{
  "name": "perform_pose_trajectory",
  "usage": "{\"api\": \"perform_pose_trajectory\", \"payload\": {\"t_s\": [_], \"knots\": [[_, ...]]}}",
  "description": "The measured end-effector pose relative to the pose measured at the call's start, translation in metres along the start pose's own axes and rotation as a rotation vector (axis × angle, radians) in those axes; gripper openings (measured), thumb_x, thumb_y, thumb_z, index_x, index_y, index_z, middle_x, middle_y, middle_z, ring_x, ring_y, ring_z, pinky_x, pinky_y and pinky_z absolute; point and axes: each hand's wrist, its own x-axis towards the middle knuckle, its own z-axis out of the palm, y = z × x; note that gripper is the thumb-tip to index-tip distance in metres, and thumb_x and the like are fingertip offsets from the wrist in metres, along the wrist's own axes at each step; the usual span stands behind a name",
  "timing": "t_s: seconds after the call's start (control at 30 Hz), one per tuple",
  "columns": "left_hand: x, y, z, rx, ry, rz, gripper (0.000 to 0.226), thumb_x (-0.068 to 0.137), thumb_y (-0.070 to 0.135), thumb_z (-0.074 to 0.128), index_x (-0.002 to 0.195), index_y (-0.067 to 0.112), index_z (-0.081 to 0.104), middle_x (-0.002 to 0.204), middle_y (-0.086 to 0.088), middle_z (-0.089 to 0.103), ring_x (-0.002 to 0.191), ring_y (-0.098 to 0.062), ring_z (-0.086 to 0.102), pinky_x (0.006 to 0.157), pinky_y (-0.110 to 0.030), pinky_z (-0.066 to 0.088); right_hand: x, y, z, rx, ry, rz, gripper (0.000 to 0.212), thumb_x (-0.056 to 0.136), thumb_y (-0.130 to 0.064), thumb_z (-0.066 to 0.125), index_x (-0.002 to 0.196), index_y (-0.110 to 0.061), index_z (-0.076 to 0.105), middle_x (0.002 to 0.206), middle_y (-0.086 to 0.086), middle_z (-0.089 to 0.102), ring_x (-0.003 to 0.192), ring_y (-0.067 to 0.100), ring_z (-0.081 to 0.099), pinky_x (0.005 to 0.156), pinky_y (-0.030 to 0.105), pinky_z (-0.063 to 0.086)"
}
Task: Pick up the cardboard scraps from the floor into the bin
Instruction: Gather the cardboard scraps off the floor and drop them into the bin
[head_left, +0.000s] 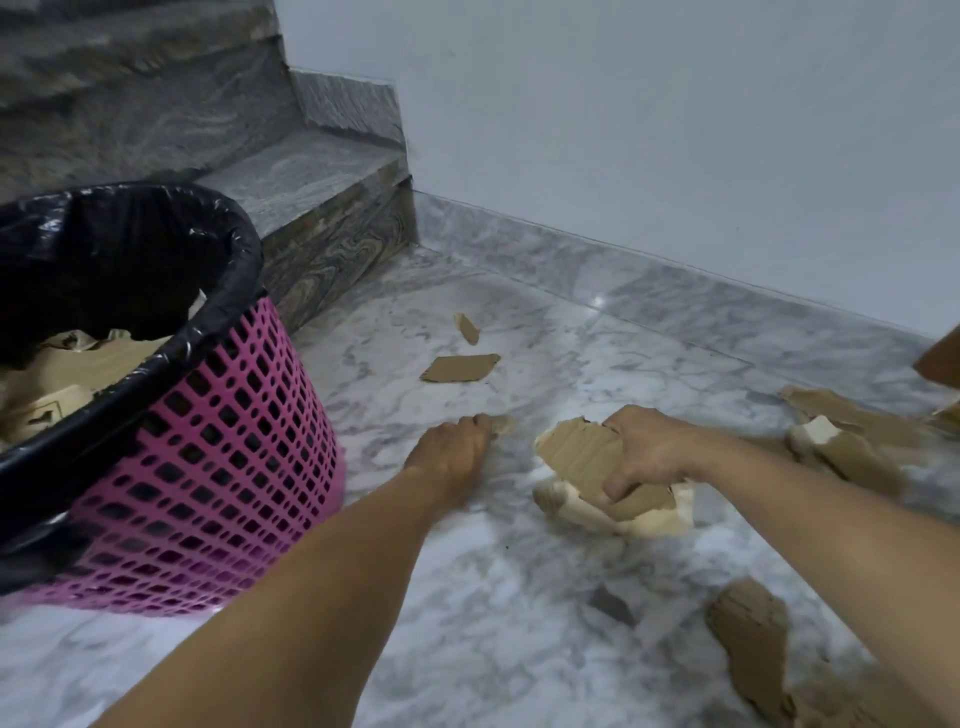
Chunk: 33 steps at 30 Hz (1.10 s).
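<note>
A: What's at the far left?

B: A pink bin (218, 467) with a black liner (130, 244), standing on the marble floor (467, 597) beside the steps (311, 192). Cardboard already lies inside it.

A: And the hands?

B: The left hand (457, 447) is down at the floor just right of the bin, its fingers (483, 423) curled onto a small scrap (503, 425) that sticks out past the fingertips. The right hand (649, 452) grips a bundle (582, 457) of torn cardboard, thumb over the brown top piece, with pale pieces hanging beneath, close above the floor.

A: Where are the other scraps?

B: Two lie beyond the hands, a flat piece (460, 368) and a smaller one (466, 328) nearer the wall (675, 130). A heap (852, 441) sits at the right edge, and another chunk (748, 629) lies near the bottom right, below the right forearm. All are blurred at the edges.
</note>
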Motion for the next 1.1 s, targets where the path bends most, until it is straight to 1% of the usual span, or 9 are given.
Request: {"api": "perform_pose_trajectory", "payload": {"t_s": [0.17,0.33,0.47,0.6,0.7,0.83,0.97,1.03,1.1], "knots": [[-0.009,-0.019,-0.06,-0.098,0.107,-0.017,0.036,0.094,0.002,0.038,0.13,0.007,0.041,0.112,-0.016,0.062,0.094,-0.035,0.063,0.07,-0.038,0.045,-0.018,-0.019,-0.037,0.015,0.082,-0.025,0.05,0.053,-0.022,0.093,0.094,-0.009,0.067,0.093,0.007,0.071,0.085,0.023,0.069,0.074,0.036,0.057],[-0.029,-0.041,-0.157,-0.015,0.26,-0.03,0.044,0.096,0.007,0.039,0.139,0.006,0.032,0.122,-0.016,0.059,0.106,-0.036,0.059,0.078,-0.039,0.042,-0.049,-0.074,-0.09,-0.018,0.199,-0.084,0.048,0.06,-0.023,0.092,0.099,-0.011,0.067,0.094,0.004,0.07,0.086,0.021,0.067,0.07,0.027,0.054],[-0.059,-0.076,-0.223,0.013,0.454,-0.07,0.036,0.094,0.007,0.043,0.13,0.01,0.037,0.113,-0.016,0.062,0.096,-0.038,0.061,0.069,-0.041,0.04,-0.082,-0.135,-0.13,-0.002,0.305,-0.147,0.048,0.064,-0.022,0.09,0.102,-0.006,0.066,0.101,0.01,0.07,0.095,0.028,0.068,0.088,0.041,0.056],[-0.1,-0.118,-0.268,-0.001,0.566,-0.164,0.034,0.091,0.007,0.048,0.125,0.011,0.042,0.113,-0.015,0.063,0.098,-0.041,0.061,0.073,-0.043,0.042,-0.112,-0.207,-0.152,0.183,0.345,-0.229,0.039,0.074,-0.01,0.081,0.107,-0.002,0.062,0.107,0.019,0.07,0.098,0.035,0.069,0.09,0.052,0.055],[-0.133,-0.159,-0.271,0.02,0.534,-0.275,0.036,0.09,0.002,0.046,0.125,0.011,0.041,0.116,-0.015,0.061,0.102,-0.04,0.06,0.074,-0.042,0.041,-0.127,-0.264,-0.151,0.327,0.307,-0.295,0.022,0.084,-0.001,0.071,0.102,-0.003,0.058,0.104,0.02,0.07,0.097,0.034,0.07,0.089,0.055,0.054],[-0.171,-0.212,-0.247,-0.077,0.422,-0.438,0.044,0.09,0.004,0.05,0.132,0.01,0.039,0.129,-0.015,0.054,0.117,-0.035,0.054,0.093,-0.045,0.044,-0.128,-0.336,-0.117,0.338,0.288,-0.375,0.021,0.085,-0.005,0.072,0.095,-0.007,0.054,0.1,0.015,0.068,0.092,0.031,0.07,0.082,0.045,0.058],[-0.197,-0.254,-0.217,-0.216,0.142,-0.569,0.061,0.093,0.029,0.054,0.143,0.004,0.028,0.143,-0.017,0.039,0.13,-0.036,0.041,0.106,-0.043,0.038,-0.111,-0.38,-0.066,0.336,0.313,-0.433,0.023,0.086,-0.015,0.074,0.087,-0.004,0.055,0.083,0.01,0.06,0.072,0.021,0.062,0.054,0.024,0.056],[-0.203,-0.267,-0.21,-0.252,0.072,-0.604,0.054,0.093,0.031,0.05,0.138,0.006,0.038,0.141,-0.016,0.043,0.127,-0.033,0.045,0.103,-0.041,0.04,-0.097,-0.389,-0.049,0.303,0.324,-0.447,0.029,0.086,-0.026,0.074,0.082,-0.006,0.054,0.087,0.01,0.06,0.077,0.023,0.062,0.064,0.031,0.059],[-0.204,-0.272,-0.21,-0.311,0.099,-0.613,0.043,0.092,0.021,0.045,0.133,0.008,0.048,0.136,-0.016,0.05,0.123,-0.032,0.05,0.099,-0.039,0.043,-0.087,-0.389,-0.043,0.285,0.378,-0.462,0.03,0.085,-0.026,0.075,0.096,-0.003,0.059,0.09,0.008,0.06,0.083,0.026,0.066,0.071,0.037,0.061]]}}
